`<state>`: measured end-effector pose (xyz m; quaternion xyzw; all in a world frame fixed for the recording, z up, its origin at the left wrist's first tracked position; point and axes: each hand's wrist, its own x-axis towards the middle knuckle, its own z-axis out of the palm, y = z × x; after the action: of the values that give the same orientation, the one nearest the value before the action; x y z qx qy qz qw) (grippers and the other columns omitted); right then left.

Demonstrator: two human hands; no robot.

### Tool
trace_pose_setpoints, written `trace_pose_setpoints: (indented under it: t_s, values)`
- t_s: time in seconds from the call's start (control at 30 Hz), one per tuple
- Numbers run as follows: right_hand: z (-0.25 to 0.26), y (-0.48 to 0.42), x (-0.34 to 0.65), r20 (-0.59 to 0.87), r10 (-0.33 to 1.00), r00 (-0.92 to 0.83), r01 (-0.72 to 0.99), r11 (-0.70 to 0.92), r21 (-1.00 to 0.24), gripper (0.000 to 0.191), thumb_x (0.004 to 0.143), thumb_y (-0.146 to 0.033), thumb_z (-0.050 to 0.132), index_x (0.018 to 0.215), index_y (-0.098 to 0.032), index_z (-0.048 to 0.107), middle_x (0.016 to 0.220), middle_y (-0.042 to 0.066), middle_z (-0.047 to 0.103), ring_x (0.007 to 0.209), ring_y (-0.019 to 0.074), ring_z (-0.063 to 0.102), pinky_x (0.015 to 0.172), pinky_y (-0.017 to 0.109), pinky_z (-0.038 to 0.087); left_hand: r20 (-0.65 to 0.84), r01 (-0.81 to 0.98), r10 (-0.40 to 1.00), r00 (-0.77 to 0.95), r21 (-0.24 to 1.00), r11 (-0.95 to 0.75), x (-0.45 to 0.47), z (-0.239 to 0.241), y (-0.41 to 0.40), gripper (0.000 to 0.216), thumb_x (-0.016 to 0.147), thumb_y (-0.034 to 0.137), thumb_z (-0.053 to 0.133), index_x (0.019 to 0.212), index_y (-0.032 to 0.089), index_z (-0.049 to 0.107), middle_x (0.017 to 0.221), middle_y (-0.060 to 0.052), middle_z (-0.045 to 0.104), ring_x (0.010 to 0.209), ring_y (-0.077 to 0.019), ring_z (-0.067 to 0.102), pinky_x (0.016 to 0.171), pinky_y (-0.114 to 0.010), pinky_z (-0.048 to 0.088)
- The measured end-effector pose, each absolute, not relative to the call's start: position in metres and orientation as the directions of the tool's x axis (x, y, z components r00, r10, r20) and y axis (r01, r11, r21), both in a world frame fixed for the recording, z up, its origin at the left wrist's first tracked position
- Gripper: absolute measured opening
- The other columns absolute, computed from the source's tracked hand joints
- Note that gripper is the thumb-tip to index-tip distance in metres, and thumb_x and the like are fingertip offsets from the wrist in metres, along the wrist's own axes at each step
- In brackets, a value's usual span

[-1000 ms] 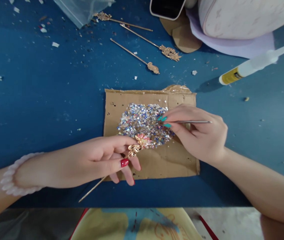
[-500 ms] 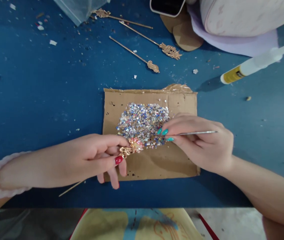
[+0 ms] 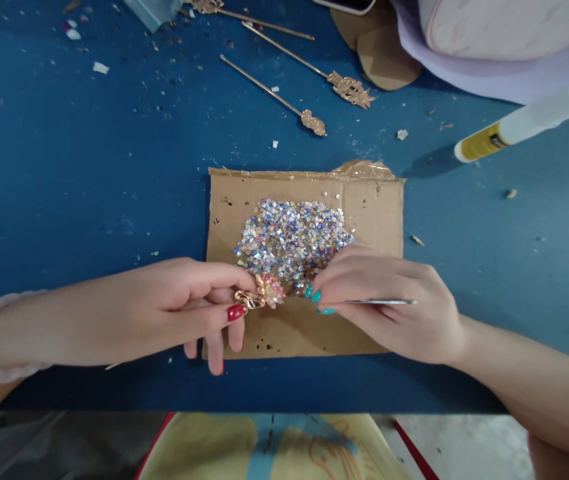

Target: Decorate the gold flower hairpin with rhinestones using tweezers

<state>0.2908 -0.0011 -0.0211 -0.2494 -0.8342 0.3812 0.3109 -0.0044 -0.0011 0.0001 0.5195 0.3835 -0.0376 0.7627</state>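
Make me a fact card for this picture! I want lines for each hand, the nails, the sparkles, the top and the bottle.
Left hand: holds a gold pin with a pink flower
Right hand: pinches a thin metal tool
Nails: red on the left, teal on the right
Sparkles: silvery and blue, spread on cardboard
Top: three more gold pins on a blue table
Bottle: white, yellow label, at right

You see a pale pouch [image 3: 509,27] and a lilac sheet [image 3: 469,75] at upper right, a plastic bag [image 3: 155,12] at upper left.
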Motion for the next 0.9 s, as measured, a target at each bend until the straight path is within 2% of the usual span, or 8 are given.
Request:
trace_pose_setpoints:
  t_s: [0.27, 0.5, 0.67, 0.8, 0.9]
  values:
    - [-0.0205, 0.0001, 0.2907, 0.351, 0.616, -0.705, 0.178, 0.632, -0.754, 0.011, 0.098, -0.007, 0.065, 0.098, -0.018, 0.067, 0.093, 0.008, 0.08, 0.089, 0.0162, 0.078, 0.082, 0.034, 0.061, -0.664, 0.483, 0.367, 0.651, 0.736, 0.475, 0.0008, 0.0055, -0.0006, 0.037, 0.106, 0.025, 0.049, 0.139, 0.027, 0.065, 0.093, 0.003, 0.081, 0.071, -0.0157, 0.08, 0.057, -0.014, 0.057]
    - [-0.0189, 0.0009, 0.2932, 0.401, 0.536, -0.743, 0.17, 0.731, -0.661, 0.019, 0.097, -0.001, 0.058, 0.098, -0.018, 0.066, 0.093, 0.008, 0.08, 0.084, 0.0152, 0.074, 0.078, 0.032, 0.06, -0.689, 0.507, 0.361, 0.629, 0.715, 0.482, 0.0013, 0.0068, -0.0007, 0.04, 0.107, 0.023, 0.046, 0.142, 0.025, 0.063, 0.091, 0.003, 0.082, 0.07, -0.0152, 0.08, 0.055, -0.013, 0.056]
    - [-0.0183, 0.0002, 0.294, 0.39, 0.537, -0.748, 0.181, 0.731, -0.658, 0.02, 0.097, -0.002, 0.058, 0.098, -0.02, 0.066, 0.094, 0.006, 0.081, 0.084, 0.0144, 0.074, 0.079, 0.031, 0.061, -0.649, 0.468, 0.358, 0.671, 0.745, 0.474, -0.0007, 0.0051, -0.0006, 0.038, 0.108, 0.026, 0.045, 0.142, 0.027, 0.062, 0.093, 0.001, 0.081, 0.071, -0.0159, 0.08, 0.055, -0.013, 0.056]
    - [-0.0187, 0.0002, 0.2935, 0.4, 0.527, -0.75, 0.168, 0.736, -0.656, 0.022, 0.096, 0.001, 0.058, 0.098, -0.019, 0.066, 0.094, 0.007, 0.081, 0.084, 0.0154, 0.074, 0.078, 0.032, 0.061, -0.684, 0.521, 0.354, 0.637, 0.721, 0.457, 0.0005, 0.0081, 0.0002, 0.039, 0.108, 0.025, 0.043, 0.142, 0.028, 0.061, 0.093, 0.003, 0.081, 0.073, -0.0149, 0.08, 0.057, -0.013, 0.056]
    - [-0.0194, 0.0, 0.2935, 0.397, 0.536, -0.745, 0.175, 0.731, -0.659, 0.021, 0.096, 0.0, 0.058, 0.098, -0.02, 0.066, 0.093, 0.006, 0.08, 0.083, 0.0152, 0.074, 0.077, 0.031, 0.061, -0.672, 0.517, 0.358, 0.648, 0.733, 0.442, 0.0006, 0.0089, 0.0024, 0.031, 0.106, 0.027, 0.047, 0.13, 0.027, 0.066, 0.091, 0.003, 0.081, 0.072, -0.0164, 0.08, 0.056, -0.016, 0.057]
